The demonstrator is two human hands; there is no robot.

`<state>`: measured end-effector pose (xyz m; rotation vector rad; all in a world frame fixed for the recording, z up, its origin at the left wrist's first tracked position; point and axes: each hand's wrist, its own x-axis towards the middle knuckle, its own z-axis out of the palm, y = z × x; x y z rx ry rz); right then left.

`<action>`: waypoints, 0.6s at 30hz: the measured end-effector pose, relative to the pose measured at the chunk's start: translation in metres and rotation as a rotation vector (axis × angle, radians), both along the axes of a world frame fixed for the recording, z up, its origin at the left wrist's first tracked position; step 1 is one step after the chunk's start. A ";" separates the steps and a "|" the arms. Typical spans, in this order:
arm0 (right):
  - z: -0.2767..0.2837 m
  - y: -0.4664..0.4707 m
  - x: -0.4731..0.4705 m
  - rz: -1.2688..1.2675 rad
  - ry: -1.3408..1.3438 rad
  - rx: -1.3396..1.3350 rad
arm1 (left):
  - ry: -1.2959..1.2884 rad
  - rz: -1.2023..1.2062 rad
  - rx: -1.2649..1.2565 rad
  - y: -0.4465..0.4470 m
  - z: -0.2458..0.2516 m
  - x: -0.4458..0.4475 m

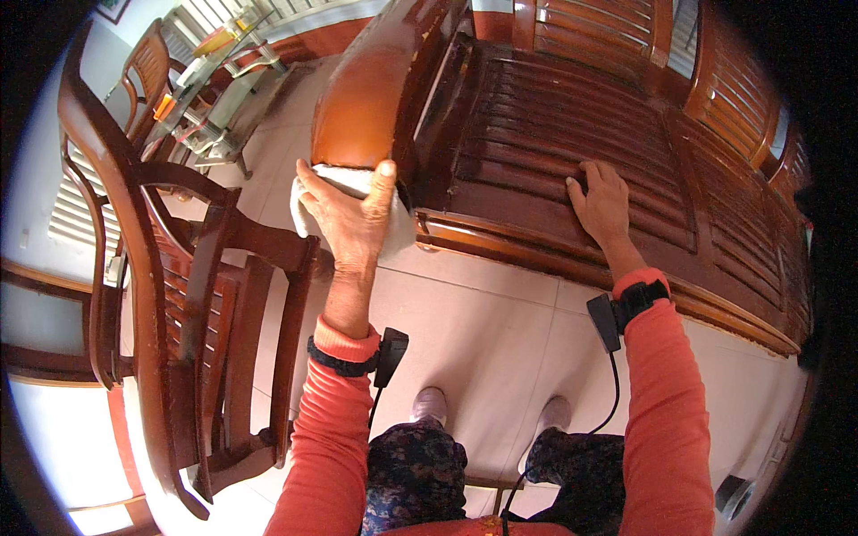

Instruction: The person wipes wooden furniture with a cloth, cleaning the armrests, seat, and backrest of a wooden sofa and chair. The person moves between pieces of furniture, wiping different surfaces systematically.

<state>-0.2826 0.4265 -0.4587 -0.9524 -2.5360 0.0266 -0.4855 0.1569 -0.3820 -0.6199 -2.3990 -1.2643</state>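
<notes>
My left hand (352,218) presses a white cloth (405,231) around the front end of a glossy wooden armrest (355,127). The thumb and one finger reach up over the cloth's edge onto the wood. The cloth hides the tip of the armrest. To the right, my right hand (602,204) is laid on the slatted seat (563,141) of a dark wooden bench near its front edge. Its thumb is spread from the fingers, and nothing is held in it.
A wooden chair (151,288) stands close on my left. Farther back at upper left is a glass-topped table (191,94) with several items on it, beside another chair (146,63). Pale floor tiles (469,321) lie under my feet. A cable (615,388) hangs from the device on my right wrist.
</notes>
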 end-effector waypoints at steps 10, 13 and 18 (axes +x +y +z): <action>-0.004 0.000 -0.001 0.005 0.076 0.041 | 0.034 -0.028 -0.175 -0.005 0.019 -0.014; -0.004 -0.001 -0.001 0.004 0.087 0.045 | -0.022 -0.018 -0.113 -0.004 0.020 -0.023; -0.006 0.001 0.000 0.012 0.079 0.040 | -0.288 -0.259 0.327 -0.008 0.022 -0.045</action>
